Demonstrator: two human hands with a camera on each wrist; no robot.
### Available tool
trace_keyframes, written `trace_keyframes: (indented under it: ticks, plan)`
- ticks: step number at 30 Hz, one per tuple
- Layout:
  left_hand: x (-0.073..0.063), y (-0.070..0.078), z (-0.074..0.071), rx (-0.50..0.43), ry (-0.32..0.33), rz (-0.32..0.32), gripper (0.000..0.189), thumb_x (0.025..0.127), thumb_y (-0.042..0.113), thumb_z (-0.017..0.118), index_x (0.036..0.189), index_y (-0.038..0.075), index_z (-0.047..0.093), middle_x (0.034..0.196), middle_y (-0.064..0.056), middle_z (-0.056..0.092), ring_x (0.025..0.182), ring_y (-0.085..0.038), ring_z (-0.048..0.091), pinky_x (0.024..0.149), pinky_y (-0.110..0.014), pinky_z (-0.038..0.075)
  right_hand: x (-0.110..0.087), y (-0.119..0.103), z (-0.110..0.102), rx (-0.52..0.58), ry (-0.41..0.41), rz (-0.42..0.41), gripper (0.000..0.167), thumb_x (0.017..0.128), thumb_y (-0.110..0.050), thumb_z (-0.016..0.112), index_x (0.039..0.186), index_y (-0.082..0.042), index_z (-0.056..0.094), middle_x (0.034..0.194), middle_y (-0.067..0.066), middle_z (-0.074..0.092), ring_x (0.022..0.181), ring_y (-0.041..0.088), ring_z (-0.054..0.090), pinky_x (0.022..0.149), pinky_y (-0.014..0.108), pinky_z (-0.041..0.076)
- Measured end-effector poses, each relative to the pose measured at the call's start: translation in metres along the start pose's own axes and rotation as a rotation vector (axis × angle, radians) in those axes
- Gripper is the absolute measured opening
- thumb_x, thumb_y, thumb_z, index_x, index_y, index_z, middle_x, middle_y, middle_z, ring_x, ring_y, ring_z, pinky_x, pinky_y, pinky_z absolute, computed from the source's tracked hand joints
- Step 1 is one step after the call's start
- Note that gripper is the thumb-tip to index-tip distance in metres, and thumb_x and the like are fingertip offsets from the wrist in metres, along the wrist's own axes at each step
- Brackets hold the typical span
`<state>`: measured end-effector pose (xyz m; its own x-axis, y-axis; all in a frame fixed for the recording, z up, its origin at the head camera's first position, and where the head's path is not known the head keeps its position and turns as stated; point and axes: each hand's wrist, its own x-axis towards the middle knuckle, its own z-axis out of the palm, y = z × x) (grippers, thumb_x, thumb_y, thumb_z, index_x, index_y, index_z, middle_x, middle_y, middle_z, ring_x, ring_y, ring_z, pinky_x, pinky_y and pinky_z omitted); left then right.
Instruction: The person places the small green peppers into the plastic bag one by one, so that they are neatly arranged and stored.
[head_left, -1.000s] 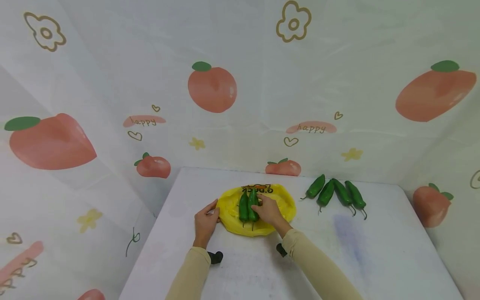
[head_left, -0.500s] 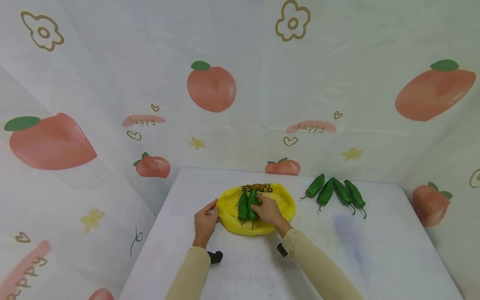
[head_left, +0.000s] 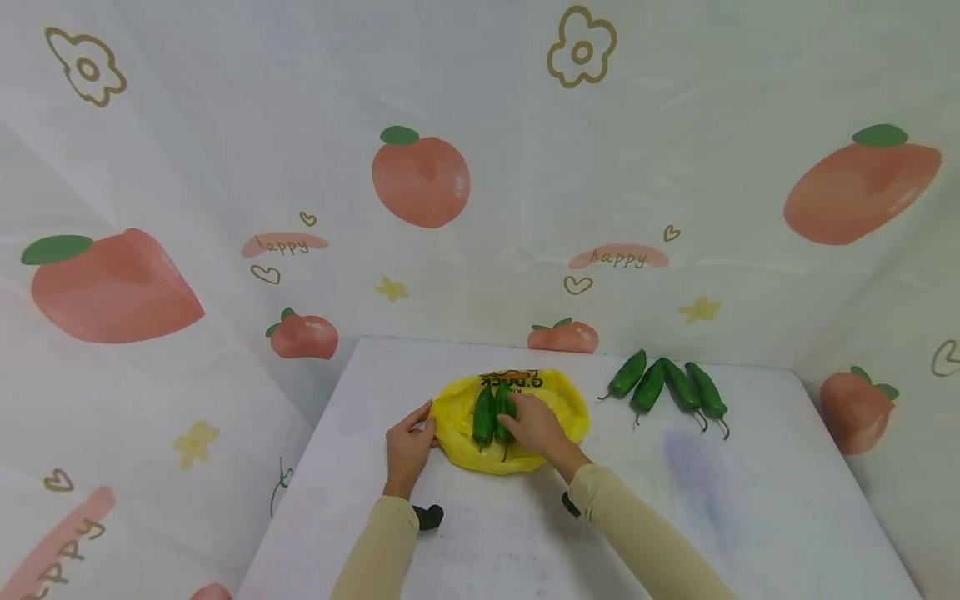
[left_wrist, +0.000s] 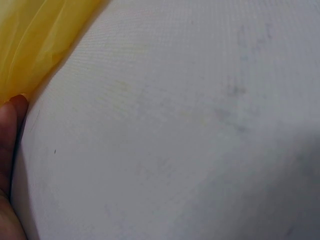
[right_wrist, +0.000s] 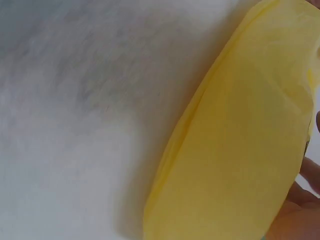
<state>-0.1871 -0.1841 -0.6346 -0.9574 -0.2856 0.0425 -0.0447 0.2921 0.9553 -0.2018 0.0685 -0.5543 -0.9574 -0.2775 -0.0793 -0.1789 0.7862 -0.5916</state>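
A yellow plastic bag (head_left: 454,440) with dark lettering lies spread with an oval rim on the white table. Inside its outline two long green peppers sit side by side, the left pepper (head_left: 483,417) and the right pepper (head_left: 503,435). My left hand (head_left: 408,446) holds the bag's left rim between thumb and fingers; in the left wrist view only part of that hand (left_wrist: 9,140) shows at the yellow film. My right hand (head_left: 538,427) has thumb and fingers around the right pepper, partly covering it. The right wrist view hides the peppers behind the bag's yellow side (right_wrist: 235,135).
Several more green peppers (head_left: 648,386) lie in a row at the back right of the white table (head_left: 495,542). Behind the table hangs a white cloth (head_left: 495,283) printed with peaches and flowers. A dark wrist camera (head_left: 429,517) sits at my left cuff.
The right hand and its sleeve have shifted slightly, with the hand now covering more of the right pepper. My left hand stays at the bag's rim. The head view has drifted a little.
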Motion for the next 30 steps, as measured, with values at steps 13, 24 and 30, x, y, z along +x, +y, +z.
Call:
trace_keyframes:
  ticks: [13,24,30]
  plan:
    - [0.000,0.001,-0.001,0.020,-0.008,-0.029,0.034,0.094,0.023,0.072,0.128,0.028,0.073,0.121,-0.006,0.074,0.059,-0.014,0.066,0.060,-0.020,0.059,-0.014,-0.005,0.004,-0.498,0.119,-0.233,0.068,0.102,-0.058,0.047,0.155,-0.015,0.043,0.155,0.019,0.046,0.137,0.041,0.049,0.115,0.056,0.045]
    - [0.001,0.000,0.000,0.034,-0.001,0.006,0.034,0.094,0.024,0.071,0.128,0.026,0.073,0.120,-0.007,0.075,0.059,-0.014,0.068,0.059,-0.021,0.059,-0.019,-0.001,-0.006,-0.540,0.181,-0.242,0.076,0.100,-0.063,0.046,0.158,-0.015,0.037,0.165,0.019,0.031,0.152,0.044,0.032,0.121,0.067,0.030]
    - [0.001,-0.001,-0.001,0.038,0.001,0.013,0.034,0.094,0.024,0.071,0.128,0.025,0.073,0.120,-0.007,0.075,0.059,-0.014,0.067,0.059,-0.020,0.059,-0.016,0.002,-0.013,-0.537,0.162,-0.186,0.082,0.098,-0.068,0.043,0.162,-0.016,0.031,0.169,0.019,0.023,0.155,0.045,0.024,0.123,0.070,0.022]
